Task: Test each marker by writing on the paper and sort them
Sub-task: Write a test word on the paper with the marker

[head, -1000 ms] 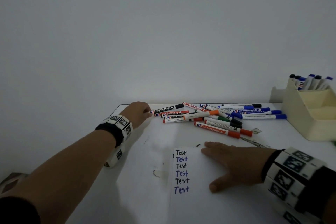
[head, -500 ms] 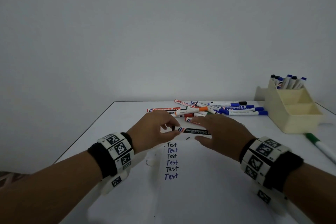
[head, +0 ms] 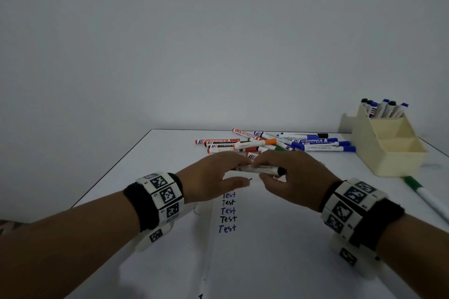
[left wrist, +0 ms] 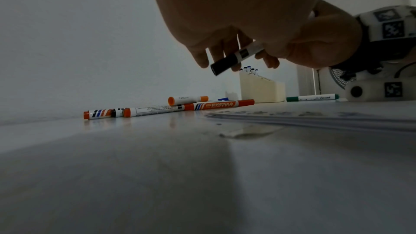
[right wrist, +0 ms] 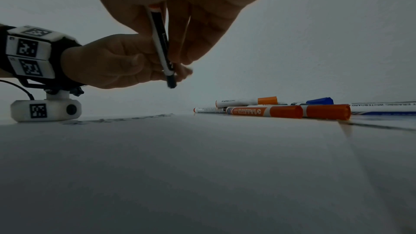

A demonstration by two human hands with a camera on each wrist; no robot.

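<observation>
Black-capped white marker [head: 260, 170], lying in the pile a second ago, now hangs above the lined paper sheet [head: 267, 238]; left hand [head: 209, 177] and right hand [head: 294, 179] both pinch it, probably about to uncap it for testing.

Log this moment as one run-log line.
stage: before test | left hand: holds black marker | right hand: holds same marker | cap: on | paper: "Test" lines | organizer: black and blue markers upright

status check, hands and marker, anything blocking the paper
Both hands, left and right, grip black marker. Held above paper, cap on. Nothing blocking.
</observation>
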